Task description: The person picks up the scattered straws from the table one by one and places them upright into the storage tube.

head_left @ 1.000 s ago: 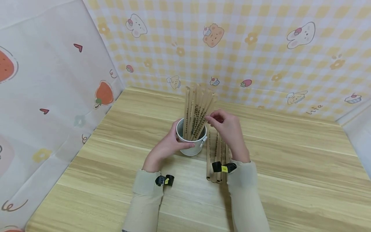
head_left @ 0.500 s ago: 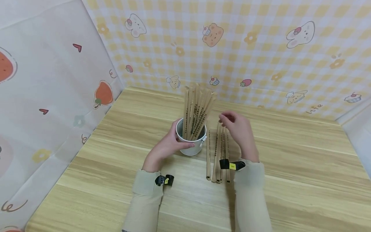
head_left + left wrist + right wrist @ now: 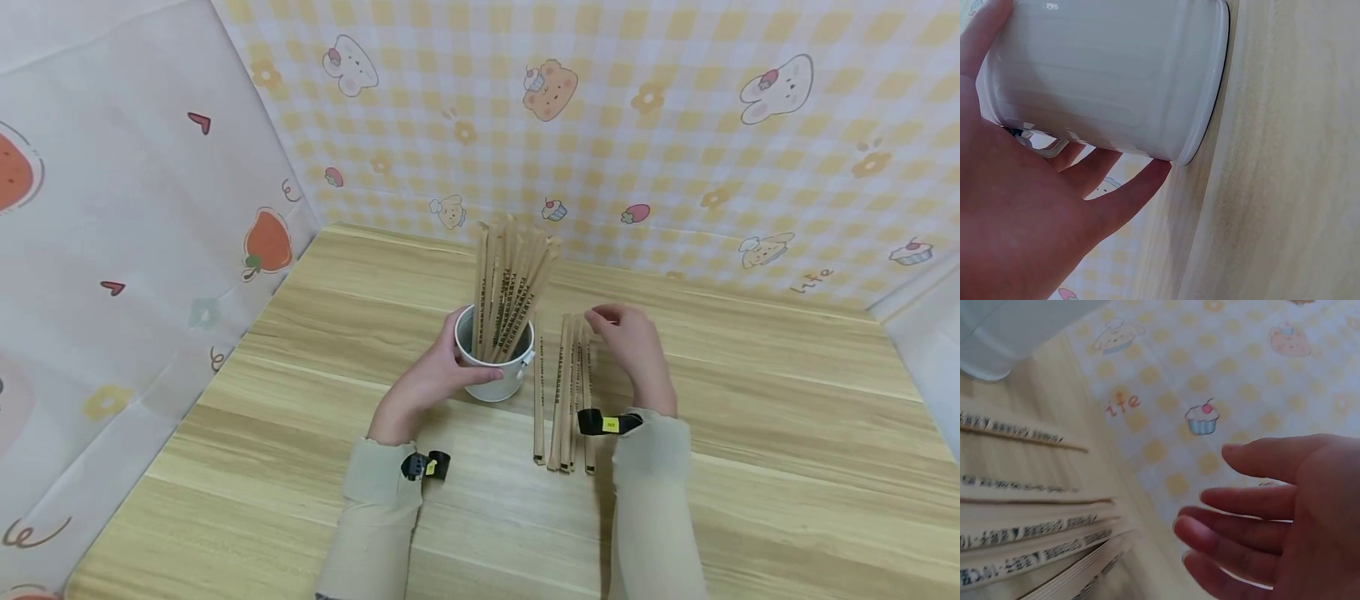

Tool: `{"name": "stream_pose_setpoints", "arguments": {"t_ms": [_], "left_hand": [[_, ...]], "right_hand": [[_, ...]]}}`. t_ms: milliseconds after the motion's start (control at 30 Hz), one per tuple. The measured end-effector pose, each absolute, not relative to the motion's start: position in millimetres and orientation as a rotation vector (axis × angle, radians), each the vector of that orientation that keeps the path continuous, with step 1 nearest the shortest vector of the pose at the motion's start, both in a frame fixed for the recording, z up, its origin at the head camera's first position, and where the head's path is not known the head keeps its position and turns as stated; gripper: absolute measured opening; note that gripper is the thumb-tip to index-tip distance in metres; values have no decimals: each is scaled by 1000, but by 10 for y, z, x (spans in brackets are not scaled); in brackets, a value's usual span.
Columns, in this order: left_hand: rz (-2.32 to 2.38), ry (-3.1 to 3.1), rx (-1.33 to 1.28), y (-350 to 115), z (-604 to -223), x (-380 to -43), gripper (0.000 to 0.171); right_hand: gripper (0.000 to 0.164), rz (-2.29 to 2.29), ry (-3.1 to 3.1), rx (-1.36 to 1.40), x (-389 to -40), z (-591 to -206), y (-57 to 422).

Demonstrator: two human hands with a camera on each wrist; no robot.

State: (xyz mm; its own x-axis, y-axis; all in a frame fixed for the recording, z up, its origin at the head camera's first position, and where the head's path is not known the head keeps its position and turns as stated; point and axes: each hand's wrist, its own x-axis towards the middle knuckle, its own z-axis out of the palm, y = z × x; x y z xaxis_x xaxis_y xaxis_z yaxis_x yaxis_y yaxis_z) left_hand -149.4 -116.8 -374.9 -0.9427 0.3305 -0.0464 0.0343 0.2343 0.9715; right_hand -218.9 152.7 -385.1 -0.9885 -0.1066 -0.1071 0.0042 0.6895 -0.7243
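Observation:
My left hand (image 3: 435, 377) grips a small white metal bucket (image 3: 489, 387) on the table, thumb across its near side. In the left wrist view its fingers wrap the bucket wall (image 3: 1104, 75). A bundle of paper-wrapped straws (image 3: 501, 283) stands in the bucket, leaning toward the right at the top. Several more wrapped straws (image 3: 559, 400) lie lengthwise to the right of it. My right hand (image 3: 633, 343) is at their far ends, fingertips close to the rightmost one. The right wrist view shows this hand (image 3: 1297, 512) with loosely bent, parted fingers, holding nothing.
The wood-grain table (image 3: 780, 417) reaches back to a yellow checked cloth (image 3: 600, 150) with cartoon prints. A white printed sheet (image 3: 150, 208) hangs along the left side. One loose straw (image 3: 539, 408) lies apart from the others, nearest the bucket.
My right hand has left the straws in the bucket and moved right and slightly nearer, to the far ends of the loose straws. The left hand and bucket stay put.

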Motion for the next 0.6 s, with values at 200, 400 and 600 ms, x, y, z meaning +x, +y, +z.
{"name": "stream_pose_setpoints", "arguments": {"t_ms": [200,400,600], "left_hand": [[1760,2281,347,-1174,-3750,-1487,96],[1764,2278,348,-1172,-3755,-1486,96],[1764,2278,350,-1177,-3759,-1490,96]], "right_hand": [[51,-1126,2682,-39,-2204,-3978,1559],[51,-1115,2667,-52,-2191,-4073,1567],[49,-1071,2700,19,-2191,-4132,1549]]}}
